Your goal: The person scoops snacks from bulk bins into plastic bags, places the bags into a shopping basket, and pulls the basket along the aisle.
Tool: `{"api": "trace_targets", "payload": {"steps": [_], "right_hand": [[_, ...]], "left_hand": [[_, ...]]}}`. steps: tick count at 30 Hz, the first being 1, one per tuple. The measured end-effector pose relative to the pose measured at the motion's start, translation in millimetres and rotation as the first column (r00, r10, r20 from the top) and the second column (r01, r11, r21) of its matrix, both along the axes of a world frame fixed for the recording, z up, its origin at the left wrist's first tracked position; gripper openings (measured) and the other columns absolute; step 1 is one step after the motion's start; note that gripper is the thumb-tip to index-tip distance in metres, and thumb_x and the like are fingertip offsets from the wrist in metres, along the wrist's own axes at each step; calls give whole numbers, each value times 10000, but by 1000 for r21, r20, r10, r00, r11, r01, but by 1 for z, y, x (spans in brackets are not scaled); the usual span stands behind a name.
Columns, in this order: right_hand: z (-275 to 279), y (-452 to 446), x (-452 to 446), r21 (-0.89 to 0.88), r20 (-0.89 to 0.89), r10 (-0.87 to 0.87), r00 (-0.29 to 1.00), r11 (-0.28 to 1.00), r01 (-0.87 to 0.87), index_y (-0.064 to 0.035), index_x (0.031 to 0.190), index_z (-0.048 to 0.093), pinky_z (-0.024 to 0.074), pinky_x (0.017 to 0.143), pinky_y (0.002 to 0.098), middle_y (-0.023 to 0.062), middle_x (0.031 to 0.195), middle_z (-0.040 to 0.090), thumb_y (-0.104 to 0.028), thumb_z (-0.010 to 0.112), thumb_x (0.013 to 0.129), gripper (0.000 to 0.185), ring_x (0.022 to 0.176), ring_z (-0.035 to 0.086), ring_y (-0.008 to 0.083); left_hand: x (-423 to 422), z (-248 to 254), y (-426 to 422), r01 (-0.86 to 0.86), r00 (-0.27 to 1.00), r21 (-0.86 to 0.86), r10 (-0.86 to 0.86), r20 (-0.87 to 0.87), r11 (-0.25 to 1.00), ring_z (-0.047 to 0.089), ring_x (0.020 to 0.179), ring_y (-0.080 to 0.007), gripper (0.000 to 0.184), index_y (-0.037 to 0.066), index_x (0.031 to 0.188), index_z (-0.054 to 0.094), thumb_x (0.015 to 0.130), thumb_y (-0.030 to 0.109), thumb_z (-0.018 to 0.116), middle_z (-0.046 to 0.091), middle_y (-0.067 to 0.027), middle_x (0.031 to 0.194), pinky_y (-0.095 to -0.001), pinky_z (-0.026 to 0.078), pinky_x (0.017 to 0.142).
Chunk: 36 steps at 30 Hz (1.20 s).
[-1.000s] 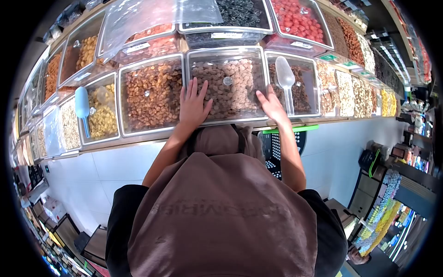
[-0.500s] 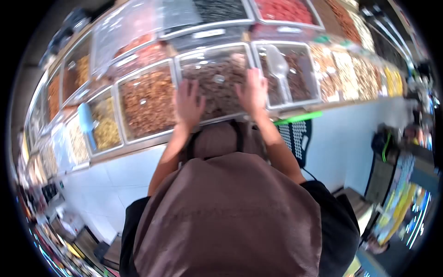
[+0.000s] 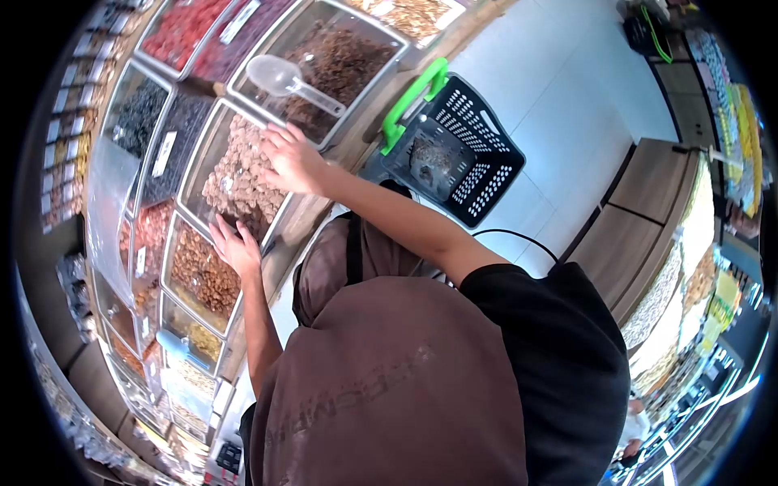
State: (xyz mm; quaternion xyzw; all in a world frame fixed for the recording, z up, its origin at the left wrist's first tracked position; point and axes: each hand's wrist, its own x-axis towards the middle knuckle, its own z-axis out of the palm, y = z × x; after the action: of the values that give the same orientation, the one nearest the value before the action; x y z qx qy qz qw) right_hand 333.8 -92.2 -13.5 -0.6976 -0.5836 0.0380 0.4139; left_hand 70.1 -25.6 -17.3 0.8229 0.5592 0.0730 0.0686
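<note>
Both hands are at a clear bin (image 3: 194,190) of pale, pinkish-brown dried pieces (image 3: 232,174), whose exact kind I cannot make out. My left hand (image 3: 237,245) is at its border with the neighbouring bin of brown nut-like pieces (image 3: 198,271), fingers apart. Across from it, my right hand (image 3: 293,159) spreads its fingers over the edge nearest the bin with a clear plastic scoop (image 3: 279,78). Neither hand holds anything. Whether the fingers press on a lid or just hover is hard to tell.
A black shopping basket (image 3: 486,150) with a green handle (image 3: 413,105) stands on the floor to the right, something inside it. A blue scoop (image 3: 180,348) lies on a lower-left bin. Red pieces (image 3: 182,32) fill a far bin. A wooden display stand (image 3: 640,219) is at right.
My view has turned, so the row of bins now runs steeply along the left and the basket shows more fully. My hands stay at the same bin, fingers still spread.
</note>
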Motion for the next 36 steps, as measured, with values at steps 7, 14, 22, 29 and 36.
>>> {"api": "trace_targets", "payload": {"steps": [7,14,22,29,36], "right_hand": [[-13,-136,57,76,-449,-117,886,983,168,-39,883,601,494,763,438,166,916,618,-122,654,814,120,857,617,351],[-84,-162,133,-317,-735,-555,390,789,525,72,1122,476,479,872,410,202,1024,577,-257,789,807,552,943,585,329],[-83,-113,169,-330,-944,-323,-69,920,212,14,960,577,533,621,337,143,817,691,-144,605,894,173,674,677,236],[-94,-113,165,-216,-955,-145,-257,938,271,16,919,555,548,614,358,108,772,589,-60,608,855,113,672,632,240],[-104,-131,157,-176,-937,-91,-338,957,230,-31,851,527,490,560,386,73,696,490,-28,584,817,66,556,474,211]], "left_hand": [[48,2,-80,-50,999,-54,51,12,997,209,1489,-410,685,85,1561,285,1024,495,393,231,-273,1595,-518,147,1207],[95,31,-181,96,969,-198,-46,244,976,302,1431,-467,588,24,1487,406,989,313,525,326,-332,1520,-467,252,1186],[21,-56,-268,-137,857,-788,471,209,600,673,1077,-339,333,34,1153,697,934,265,599,713,-208,1094,-383,499,957],[-59,-145,-351,-375,734,-727,663,146,575,708,903,-306,373,20,1046,740,900,332,596,732,-217,929,-384,529,820],[-57,-165,-398,-217,738,-780,621,263,588,713,853,-260,371,25,1057,728,878,330,618,742,-182,888,-366,536,781]]}}
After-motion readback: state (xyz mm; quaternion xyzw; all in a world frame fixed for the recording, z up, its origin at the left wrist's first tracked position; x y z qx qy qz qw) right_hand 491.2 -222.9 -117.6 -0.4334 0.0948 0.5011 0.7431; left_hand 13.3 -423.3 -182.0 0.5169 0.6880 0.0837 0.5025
